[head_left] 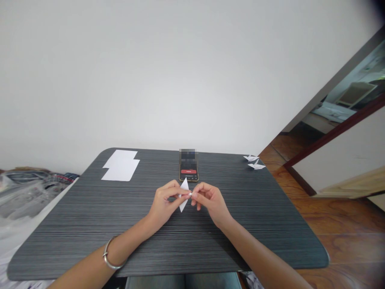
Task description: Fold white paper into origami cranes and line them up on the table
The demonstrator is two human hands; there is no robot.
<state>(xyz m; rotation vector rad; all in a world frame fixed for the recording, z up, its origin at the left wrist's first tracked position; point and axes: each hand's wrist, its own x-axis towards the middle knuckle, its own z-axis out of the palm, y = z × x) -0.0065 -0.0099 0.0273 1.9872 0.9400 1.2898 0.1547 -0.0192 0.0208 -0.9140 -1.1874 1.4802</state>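
A small folded white paper piece (184, 188), pointed at top and bottom, is held above the middle of the dark striped table (90, 224). My left hand (164, 202) pinches its left side, fingers closed on it. My right hand (209, 198) pinches its right edge with thumb and forefinger. A silver bangle (110, 257) sits on my left wrist. Just behind the hands a phone (189, 170) lies flat with its screen lit.
Two white paper sheets (120, 165) overlap at the table's far left. Two folded paper figures (254, 161) rest at the far right corner. Bundled cloth and plastic (27, 188) lie to the left. Wooden floor (339, 216) and a doorway are at the right.
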